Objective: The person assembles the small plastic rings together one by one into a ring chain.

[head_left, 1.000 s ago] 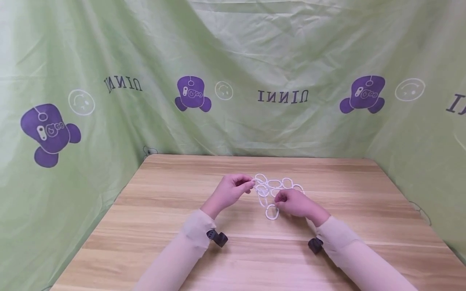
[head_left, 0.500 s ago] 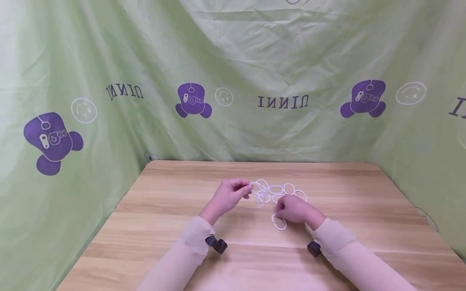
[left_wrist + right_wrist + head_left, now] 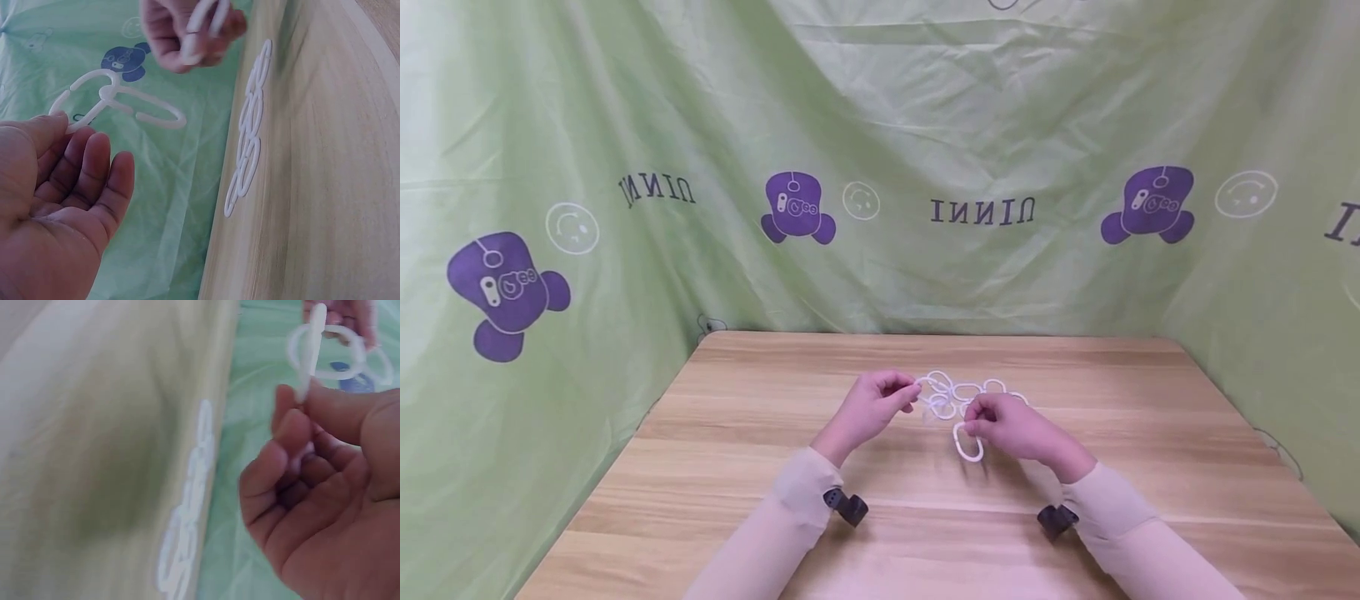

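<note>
White gapped oval links (image 3: 107,94), two interlocked, are pinched by the left hand (image 3: 65,206) above a pale wood-grain table (image 3: 325,187); the right hand (image 3: 325,487) pinches another white oval link (image 3: 312,350), best turned gap-first toward the pair

This looks like a makeshift filming corner; what kind of building surrounds it cannot be told. Wrinkled green curtain (image 3: 880,287) hangs behind the wooden table (image 3: 925,525) and along its left and right sides, printed with purple cartoon animals (image 3: 792,208), smiley faces (image 3: 861,201) and backwards lettering (image 3: 982,212). Black wrist cameras (image 3: 853,509) above the table suggest recording.
</note>
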Demonstrator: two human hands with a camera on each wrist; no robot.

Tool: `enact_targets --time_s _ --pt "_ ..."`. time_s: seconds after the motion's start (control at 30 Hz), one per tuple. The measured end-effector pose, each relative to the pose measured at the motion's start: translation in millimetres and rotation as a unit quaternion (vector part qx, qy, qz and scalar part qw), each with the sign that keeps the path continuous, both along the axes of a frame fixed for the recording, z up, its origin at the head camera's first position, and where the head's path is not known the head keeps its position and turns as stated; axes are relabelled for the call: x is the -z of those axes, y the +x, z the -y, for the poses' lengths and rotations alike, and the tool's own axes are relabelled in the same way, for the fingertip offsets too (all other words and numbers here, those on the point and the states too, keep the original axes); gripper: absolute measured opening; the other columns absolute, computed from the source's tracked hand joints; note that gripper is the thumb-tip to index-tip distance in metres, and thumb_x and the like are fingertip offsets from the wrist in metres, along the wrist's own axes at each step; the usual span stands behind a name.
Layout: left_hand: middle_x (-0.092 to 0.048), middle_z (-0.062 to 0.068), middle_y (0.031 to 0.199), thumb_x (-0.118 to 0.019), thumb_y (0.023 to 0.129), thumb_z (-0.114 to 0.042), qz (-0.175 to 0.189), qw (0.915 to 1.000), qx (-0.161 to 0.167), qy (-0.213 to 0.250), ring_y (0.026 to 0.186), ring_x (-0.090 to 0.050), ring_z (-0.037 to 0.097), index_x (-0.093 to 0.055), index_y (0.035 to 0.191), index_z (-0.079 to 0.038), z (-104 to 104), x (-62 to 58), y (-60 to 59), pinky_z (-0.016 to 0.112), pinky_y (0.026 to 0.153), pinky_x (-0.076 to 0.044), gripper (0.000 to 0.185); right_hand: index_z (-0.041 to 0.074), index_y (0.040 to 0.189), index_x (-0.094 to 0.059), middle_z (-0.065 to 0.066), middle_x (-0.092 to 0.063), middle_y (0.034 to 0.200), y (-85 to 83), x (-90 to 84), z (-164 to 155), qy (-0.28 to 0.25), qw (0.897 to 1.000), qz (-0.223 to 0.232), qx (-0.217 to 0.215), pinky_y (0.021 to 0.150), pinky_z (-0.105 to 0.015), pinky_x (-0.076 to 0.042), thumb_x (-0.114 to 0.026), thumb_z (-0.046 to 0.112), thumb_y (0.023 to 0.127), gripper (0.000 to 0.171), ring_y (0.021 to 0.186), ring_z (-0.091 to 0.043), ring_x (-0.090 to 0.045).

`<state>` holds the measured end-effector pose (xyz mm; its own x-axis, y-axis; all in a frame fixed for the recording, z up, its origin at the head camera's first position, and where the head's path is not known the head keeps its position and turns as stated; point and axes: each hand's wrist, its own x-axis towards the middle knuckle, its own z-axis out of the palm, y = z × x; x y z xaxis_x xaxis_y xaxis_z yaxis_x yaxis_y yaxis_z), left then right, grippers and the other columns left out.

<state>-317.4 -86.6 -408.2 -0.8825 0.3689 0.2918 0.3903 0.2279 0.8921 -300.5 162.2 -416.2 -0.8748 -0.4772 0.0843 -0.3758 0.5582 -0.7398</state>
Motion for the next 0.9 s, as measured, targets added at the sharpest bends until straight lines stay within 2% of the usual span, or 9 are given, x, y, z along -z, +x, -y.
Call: enact_targets --time_s 0.1,0.17,0.37,0.47,0.63,0.9 --pt "-0.065 0.011 0.085 -0.062 0.087 -0.025 0.0 1.0 0.006 0.001 0.07 -0.063 0.017 -0.066 0.095 -0.005 -0.1 -0.7 1.1 0.041 0.069 -0.051 0.022 0.005 0.095 -0.061 -0.006 -0.058 0.075 2.4 -10.9 2.2 -0.049 0.999 0.008 0.015 0.051 -0.027 -0.044 -0.064 0.015 0.086 0.014 0.061 -0.016 -0.05" --pt "-0.065 0.013 0.085 -0.062 0.087 -0.024 -0.002 0.9999 0.011 0.002 0.07 -0.062 0.018 -0.066 0.094 -0.006 -0.7 -0.8 1.8 0.042 0.069 -0.051 0.02 0.004 0.097 -0.062 -0.008 -0.058 0.074 3.6 -16.6 3.6 -0.064 0.998 0.0 0.029 0.05 -0.026 -0.043 -0.063 0.017 0.086 0.017 0.06 -0.016 -0.049" --pt "-0.065 0.002 0.081 -0.064 0.086 -0.025 -0.009 0.9998 0.018 -0.003 0.069 -0.062 0.017 -0.066 0.093 -0.004 -4.4 0.7 2.7 0.044 0.068 -0.051 0.023 0.006 0.096 -0.064 -0.007 -0.059 0.077 6.5 -27.4 6.2 -0.088 0.992 -0.034 0.077 0.052 -0.027 -0.042 -0.062 0.026 0.087 0.022 0.065 -0.018 -0.05" --pt "-0.065 -0.001 0.08 -0.064 0.086 -0.026 -0.016 0.9996 0.019 -0.014 0.069 -0.061 0.015 -0.067 0.092 -0.006 -6.2 1.0 3.8 0.039 0.066 -0.052 0.021 0.009 0.095 -0.064 -0.01 -0.06 0.079 6.9 -29.5 7.3 -0.097 0.989 -0.036 0.102 0.052 -0.027 -0.042 -0.062 0.028 0.087 0.021 0.065 -0.018 -0.05" --pt "-0.065 0.002 0.08 -0.064 0.086 -0.025 -0.03 0.9988 0.024 -0.031 0.069 -0.061 0.015 -0.067 0.089 -0.011 -8.8 0.3 6.4 0.028 0.062 -0.051 0.015 0.007 0.093 -0.063 -0.011 -0.06 0.08 5.3 -30.4 9.3 -0.117 0.984 -0.042 0.13 0.055 -0.027 -0.043 -0.062 0.027 0.087 0.021 0.068 -0.019 -0.051" --pt "-0.065 0.004 0.076 -0.065 0.085 -0.022 -0.041 0.998 0.033 -0.034 0.067 -0.061 0.016 -0.068 0.086 -0.012 -11.5 5.0 5.2 0.028 0.061 -0.051 0.01 0.001 0.092 -0.063 -0.009 -0.059 0.076 3.7 -28.8 11.8 -0.13 0.98 -0.047 0.141 0.055 -0.026 -0.042 -0.063 0.024 0.087 0.023 0.067 -0.018 -0.05"
